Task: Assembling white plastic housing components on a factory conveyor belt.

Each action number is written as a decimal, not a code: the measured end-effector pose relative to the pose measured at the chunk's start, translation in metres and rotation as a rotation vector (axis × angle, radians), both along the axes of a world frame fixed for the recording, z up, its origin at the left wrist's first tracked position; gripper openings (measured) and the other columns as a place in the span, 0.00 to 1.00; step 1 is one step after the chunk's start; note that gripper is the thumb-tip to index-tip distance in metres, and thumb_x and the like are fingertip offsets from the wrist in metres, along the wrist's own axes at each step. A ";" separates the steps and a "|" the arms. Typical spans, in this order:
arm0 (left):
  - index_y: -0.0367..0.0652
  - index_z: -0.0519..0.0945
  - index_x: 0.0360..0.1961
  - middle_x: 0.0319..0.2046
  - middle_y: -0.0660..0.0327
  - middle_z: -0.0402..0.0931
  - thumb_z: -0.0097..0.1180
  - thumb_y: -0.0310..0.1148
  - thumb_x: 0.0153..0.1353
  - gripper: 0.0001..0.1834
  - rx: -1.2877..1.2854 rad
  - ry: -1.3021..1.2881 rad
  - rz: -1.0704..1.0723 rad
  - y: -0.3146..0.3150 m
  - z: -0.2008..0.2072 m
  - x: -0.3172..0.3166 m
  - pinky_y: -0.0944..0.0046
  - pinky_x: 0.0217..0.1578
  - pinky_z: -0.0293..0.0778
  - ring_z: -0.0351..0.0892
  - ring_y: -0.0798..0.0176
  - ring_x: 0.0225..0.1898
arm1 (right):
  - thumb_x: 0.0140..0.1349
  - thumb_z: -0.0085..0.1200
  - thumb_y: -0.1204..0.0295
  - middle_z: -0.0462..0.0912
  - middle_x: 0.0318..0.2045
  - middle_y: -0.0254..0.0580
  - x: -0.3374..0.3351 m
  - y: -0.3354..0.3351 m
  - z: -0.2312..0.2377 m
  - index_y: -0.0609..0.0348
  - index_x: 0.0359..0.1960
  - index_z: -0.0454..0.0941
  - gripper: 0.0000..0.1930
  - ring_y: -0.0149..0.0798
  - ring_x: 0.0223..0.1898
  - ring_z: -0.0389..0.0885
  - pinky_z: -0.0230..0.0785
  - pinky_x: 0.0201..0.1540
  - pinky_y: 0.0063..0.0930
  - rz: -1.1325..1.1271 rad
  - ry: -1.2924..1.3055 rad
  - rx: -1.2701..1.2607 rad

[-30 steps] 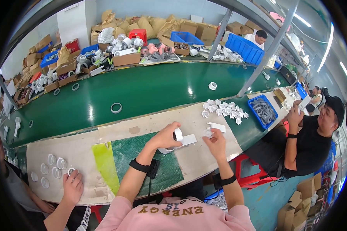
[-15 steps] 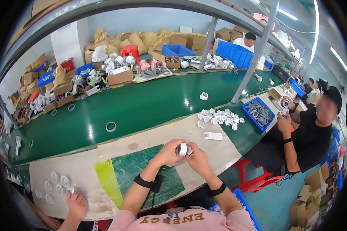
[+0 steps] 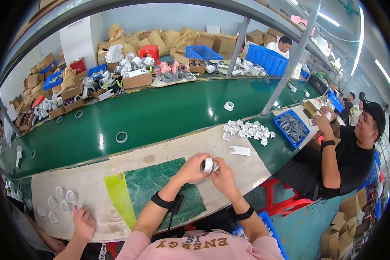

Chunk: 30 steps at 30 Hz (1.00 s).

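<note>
My left hand (image 3: 192,169) is closed around a short white cylindrical part (image 3: 207,165) with a dark inside, held above the bench. Close against its right side, my right hand (image 3: 224,176) pinches a small pale piece, mostly hidden by the fingers. A green mat (image 3: 160,184) lies under my left forearm, and a yellow-green sheet (image 3: 118,197) borders it. To the right of my hands is a white rectangular plastic piece (image 3: 239,150). Beyond it sits a cluster of small white pronged parts (image 3: 247,130).
A green conveyor belt (image 3: 160,106) runs beyond the bench, carrying a grey ring (image 3: 121,137) and a white collar (image 3: 229,106). A blue tray (image 3: 292,128) holds grey rings. White rings (image 3: 66,206) lie near a co-worker's hand (image 3: 83,223) at left. Another co-worker (image 3: 355,143) sits at right.
My hands stay together around the white part, with only slight movement. The grey ring on the belt has shifted left. The right-hand co-worker's hands and head have moved.
</note>
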<state>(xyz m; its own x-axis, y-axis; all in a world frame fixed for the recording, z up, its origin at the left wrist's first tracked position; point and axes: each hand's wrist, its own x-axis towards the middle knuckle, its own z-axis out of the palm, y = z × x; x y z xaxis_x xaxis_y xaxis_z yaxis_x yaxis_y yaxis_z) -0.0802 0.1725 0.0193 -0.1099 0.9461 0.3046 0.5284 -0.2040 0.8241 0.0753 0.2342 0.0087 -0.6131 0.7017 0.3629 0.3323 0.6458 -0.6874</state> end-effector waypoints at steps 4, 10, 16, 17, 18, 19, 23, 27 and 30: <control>0.37 0.72 0.47 0.38 0.50 0.73 0.67 0.28 0.37 0.31 0.028 0.079 0.078 -0.005 0.001 0.011 0.59 0.39 0.72 0.75 0.49 0.38 | 0.49 0.52 0.83 0.78 0.40 0.53 0.004 -0.005 -0.003 0.63 0.51 0.63 0.25 0.39 0.38 0.80 0.73 0.36 0.27 0.019 0.062 -0.214; 0.38 0.72 0.46 0.38 0.49 0.72 0.63 0.25 0.38 0.29 0.168 0.203 0.254 -0.005 -0.001 0.026 0.54 0.35 0.73 0.75 0.44 0.37 | 0.52 0.56 0.75 0.77 0.43 0.56 -0.003 -0.010 -0.002 0.66 0.54 0.61 0.27 0.42 0.39 0.80 0.74 0.38 0.30 0.035 0.304 -0.345; 0.39 0.76 0.42 0.32 0.54 0.73 0.60 0.28 0.40 0.23 0.301 0.339 0.484 -0.010 0.008 0.037 0.55 0.28 0.73 0.77 0.47 0.27 | 0.51 0.56 0.77 0.76 0.40 0.49 -0.011 -0.010 0.006 0.67 0.51 0.65 0.24 0.34 0.37 0.78 0.72 0.36 0.24 -0.084 0.209 -0.284; 0.40 0.76 0.43 0.32 0.54 0.73 0.60 0.28 0.39 0.23 0.327 0.340 0.488 -0.011 0.007 0.041 0.56 0.27 0.73 0.77 0.49 0.26 | 0.51 0.55 0.82 0.75 0.41 0.46 -0.010 -0.009 0.008 0.67 0.50 0.65 0.23 0.31 0.38 0.76 0.71 0.36 0.21 -0.115 0.133 -0.304; 0.40 0.76 0.43 0.32 0.55 0.73 0.60 0.28 0.39 0.24 0.358 0.336 0.478 -0.008 0.007 0.045 0.56 0.27 0.73 0.77 0.50 0.26 | 0.51 0.55 0.82 0.75 0.41 0.46 -0.010 -0.007 0.006 0.67 0.50 0.65 0.23 0.31 0.38 0.76 0.71 0.36 0.21 -0.082 0.132 -0.305; 0.40 0.76 0.43 0.32 0.55 0.73 0.60 0.28 0.39 0.24 0.348 0.344 0.513 -0.008 0.007 0.044 0.56 0.27 0.73 0.77 0.50 0.26 | 0.50 0.56 0.80 0.76 0.39 0.46 -0.010 -0.008 0.002 0.67 0.50 0.66 0.23 0.31 0.37 0.77 0.71 0.36 0.22 -0.079 0.247 -0.325; 0.39 0.75 0.44 0.32 0.56 0.72 0.58 0.26 0.39 0.24 0.359 0.324 0.503 -0.013 0.004 0.043 0.56 0.26 0.73 0.77 0.51 0.26 | 0.50 0.55 0.82 0.78 0.38 0.45 -0.017 -0.011 0.006 0.68 0.49 0.68 0.22 0.31 0.38 0.77 0.71 0.38 0.23 -0.064 0.346 -0.353; 0.37 0.75 0.44 0.32 0.56 0.72 0.57 0.25 0.40 0.24 0.378 0.347 0.526 -0.011 0.006 0.039 0.57 0.26 0.72 0.76 0.52 0.25 | 0.51 0.55 0.82 0.78 0.40 0.47 -0.021 -0.003 -0.001 0.68 0.48 0.69 0.20 0.31 0.39 0.77 0.71 0.39 0.23 -0.053 0.298 -0.263; 0.36 0.75 0.43 0.32 0.56 0.72 0.57 0.25 0.40 0.23 0.368 0.370 0.565 -0.013 0.008 0.034 0.57 0.26 0.72 0.76 0.52 0.25 | 0.51 0.55 0.83 0.79 0.40 0.47 -0.032 -0.007 0.006 0.69 0.47 0.70 0.19 0.31 0.39 0.78 0.71 0.39 0.22 -0.041 0.336 -0.233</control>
